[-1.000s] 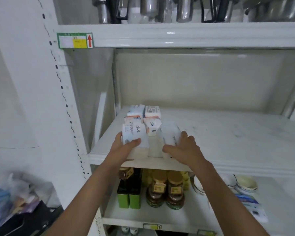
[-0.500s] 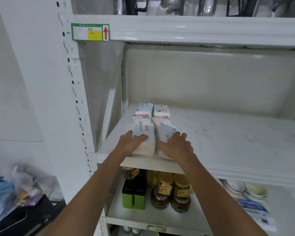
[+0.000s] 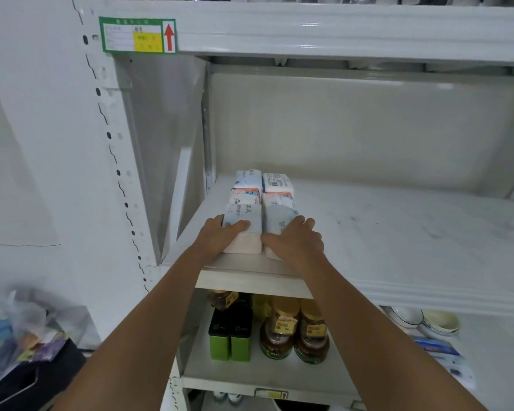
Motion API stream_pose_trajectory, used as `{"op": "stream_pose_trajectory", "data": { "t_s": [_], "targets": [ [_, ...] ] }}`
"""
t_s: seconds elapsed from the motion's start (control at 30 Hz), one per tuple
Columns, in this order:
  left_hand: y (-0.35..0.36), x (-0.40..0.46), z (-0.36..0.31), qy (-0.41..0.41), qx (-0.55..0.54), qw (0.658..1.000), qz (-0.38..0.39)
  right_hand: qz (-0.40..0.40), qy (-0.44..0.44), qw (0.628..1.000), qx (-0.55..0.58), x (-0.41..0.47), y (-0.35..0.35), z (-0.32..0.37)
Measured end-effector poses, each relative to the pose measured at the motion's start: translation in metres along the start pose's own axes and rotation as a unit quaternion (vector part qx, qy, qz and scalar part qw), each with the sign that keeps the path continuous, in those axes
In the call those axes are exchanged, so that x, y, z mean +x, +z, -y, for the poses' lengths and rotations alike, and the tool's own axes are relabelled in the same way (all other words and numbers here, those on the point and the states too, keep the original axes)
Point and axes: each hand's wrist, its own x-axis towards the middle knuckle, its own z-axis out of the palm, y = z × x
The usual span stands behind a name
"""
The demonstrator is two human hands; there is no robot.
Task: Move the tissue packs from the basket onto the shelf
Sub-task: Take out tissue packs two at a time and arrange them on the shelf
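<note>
Several tissue packs stand in two rows at the left end of the white shelf (image 3: 398, 232). My left hand (image 3: 220, 235) lies on the front left pack (image 3: 245, 215), thumb over its top. My right hand (image 3: 297, 241) lies on the front right pack (image 3: 278, 221), fingers spread over its right side. Both front packs touch each other near the shelf's front edge. Behind them are two orange-printed packs (image 3: 245, 195) and two more packs (image 3: 278, 182) at the back. The basket is not in view.
The shelf below holds two green tins (image 3: 230, 339), jars with yellow lids (image 3: 294, 330) and bowls (image 3: 428, 321). A label with a red arrow (image 3: 138, 34) marks the upper shelf edge. A black bin with bags (image 3: 27, 360) sits low left by the perforated upright (image 3: 113, 161).
Both hands pushed the two front packs back against the rows and together; the right pack, earlier apart and angled, now sits beside the left one. The camera moved closer.
</note>
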Motion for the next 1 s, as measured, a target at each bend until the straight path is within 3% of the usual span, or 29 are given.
{"op": "stream_pose_trajectory", "data": {
  "t_s": [0.33, 0.53, 0.63, 0.73, 0.83, 0.93, 1.0],
  "targets": [
    [0.001, 0.013, 0.013, 0.029, 0.018, 0.999, -0.034, -0.012, 0.026, 0.998, 0.058, 0.008, 0.008, 0.006],
    [0.013, -0.014, 0.009, 0.073, 0.05, 0.989, -0.116, -0.103, -0.012, 0.992, 0.076, -0.019, 0.008, 0.0],
    [0.017, -0.049, 0.015, 0.152, 0.042, 0.966, -0.206, -0.167, -0.075, 0.982, 0.04, -0.047, 0.011, -0.013],
    [0.022, -0.091, 0.042, 0.252, 0.079, 0.93, -0.256, -0.233, -0.205, 0.949, 0.049, -0.08, 0.029, -0.037],
    [0.025, -0.126, 0.078, 0.293, 0.193, 0.91, -0.221, -0.296, -0.304, 0.902, 0.077, -0.104, 0.059, -0.066],
    [0.019, -0.151, 0.111, 0.219, 0.306, 0.92, -0.105, -0.235, -0.363, 0.899, 0.07, -0.127, 0.095, -0.086],
    [0.014, -0.163, 0.136, 0.175, 0.373, 0.91, -0.051, -0.159, -0.362, 0.918, 0.038, -0.144, 0.124, -0.098]
  ]
}}
